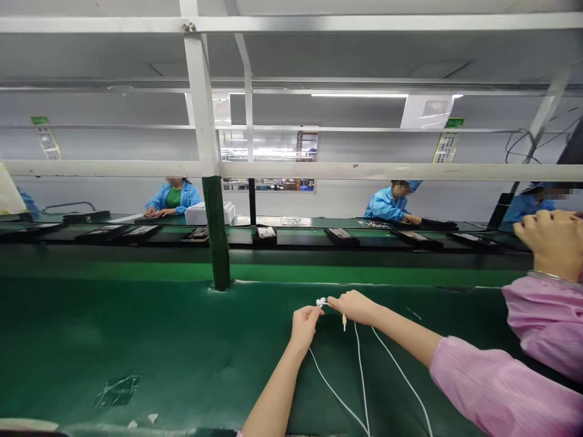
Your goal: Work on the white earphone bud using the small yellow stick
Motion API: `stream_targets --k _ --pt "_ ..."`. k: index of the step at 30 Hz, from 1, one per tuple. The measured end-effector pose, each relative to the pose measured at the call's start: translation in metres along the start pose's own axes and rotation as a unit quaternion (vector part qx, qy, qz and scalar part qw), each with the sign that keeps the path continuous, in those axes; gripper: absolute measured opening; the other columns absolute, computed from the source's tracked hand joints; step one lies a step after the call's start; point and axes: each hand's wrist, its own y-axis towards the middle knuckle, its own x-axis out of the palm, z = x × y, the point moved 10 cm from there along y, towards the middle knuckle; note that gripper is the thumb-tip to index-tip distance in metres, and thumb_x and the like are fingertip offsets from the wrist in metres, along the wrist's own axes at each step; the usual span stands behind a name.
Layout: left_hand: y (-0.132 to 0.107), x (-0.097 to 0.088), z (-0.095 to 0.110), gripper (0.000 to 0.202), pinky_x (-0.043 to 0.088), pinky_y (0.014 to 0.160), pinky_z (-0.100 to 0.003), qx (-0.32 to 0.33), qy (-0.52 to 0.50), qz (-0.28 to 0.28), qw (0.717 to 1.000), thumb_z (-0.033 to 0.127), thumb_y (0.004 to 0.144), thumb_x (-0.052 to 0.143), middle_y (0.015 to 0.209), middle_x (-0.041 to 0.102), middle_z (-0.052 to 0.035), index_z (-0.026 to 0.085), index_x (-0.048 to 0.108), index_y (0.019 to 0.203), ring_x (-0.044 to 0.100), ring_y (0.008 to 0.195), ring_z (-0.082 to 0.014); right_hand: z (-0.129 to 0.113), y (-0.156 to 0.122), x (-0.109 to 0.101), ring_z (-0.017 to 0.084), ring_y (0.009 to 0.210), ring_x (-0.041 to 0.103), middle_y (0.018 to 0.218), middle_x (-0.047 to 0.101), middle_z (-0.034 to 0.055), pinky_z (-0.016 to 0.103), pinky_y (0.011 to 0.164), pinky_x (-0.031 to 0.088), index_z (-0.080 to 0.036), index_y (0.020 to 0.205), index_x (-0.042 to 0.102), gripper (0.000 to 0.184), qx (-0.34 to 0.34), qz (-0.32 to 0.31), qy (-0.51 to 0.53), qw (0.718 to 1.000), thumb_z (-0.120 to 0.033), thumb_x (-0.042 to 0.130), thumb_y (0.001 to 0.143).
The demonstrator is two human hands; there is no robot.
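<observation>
White wired earphones (321, 301) are pinched between the fingertips of both my hands, above the green work surface (182, 358). My left hand (305, 325) is closed on them from the left, with a thin white cable (334, 391) running down below it. Coming in from the right, my right hand (354, 306) is closed at the other side of the earbuds. A small yellowish plug-like piece with a pale tip (344, 321) hangs under my right hand. Two more lengths of white cable trail down toward the front edge.
Beyond a white frame post (212, 133), dark trays (341, 237) line a conveyor. Two people in blue (170, 197) work across it; another blue sleeve shows far right. Close on the right is another person's raised hand (551, 240) with a pink sleeve. White scraps (152, 418) lie front left.
</observation>
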Motion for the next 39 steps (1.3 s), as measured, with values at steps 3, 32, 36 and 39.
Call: stream_targets --k 3,32,36,39 --pt "0.002 0.002 -0.003 0.066 0.015 0.041 -0.021 0.003 -0.003 -0.001 1.0 0.076 0.059 0.061 0.041 0.029 0.007 0.011 0.065 0.068 0.025 0.037 -0.0053 0.005 0.003 0.007 0.022 0.062 0.065 0.065 0.062 0.0026 0.023 0.048 0.03 -0.014 0.102 0.057 0.006 -0.022 0.001 -0.017 1.0 -0.01 0.055 0.098" --pt "-0.005 -0.004 0.004 0.059 0.018 0.043 -0.021 -0.031 0.07 -0.016 0.997 0.069 0.061 0.063 0.043 0.033 0.0065 0.012 0.068 0.074 0.028 0.041 -0.0061 0.024 -0.005 0.045 0.021 0.066 0.065 0.072 0.066 0.0035 0.027 0.048 0.018 -0.02 0.114 0.054 0.02 -0.001 -0.022 0.032 0.999 -0.009 0.05 0.098" --pt "-0.006 -0.003 0.006 0.063 0.019 0.044 -0.021 -0.024 0.094 -0.024 0.995 0.073 0.061 0.061 0.044 0.034 0.0056 0.012 0.068 0.073 0.029 0.042 -0.0068 0.04 -0.018 0.057 0.023 0.065 0.065 0.07 0.065 0.0042 0.027 0.048 0.018 -0.02 0.114 0.054 0.018 0.022 -0.036 0.033 0.999 -0.01 0.049 0.099" --pt "-0.007 -0.001 0.009 0.062 0.02 0.044 -0.021 -0.012 0.122 -0.03 0.992 0.072 0.065 0.058 0.045 0.034 0.0052 0.012 0.068 0.073 0.03 0.042 -0.0076 0.049 -0.026 0.065 0.023 0.064 0.065 0.069 0.064 0.0033 0.027 0.047 0.019 -0.02 0.112 0.055 0.016 0.034 -0.039 0.037 0.998 -0.012 0.051 0.099"
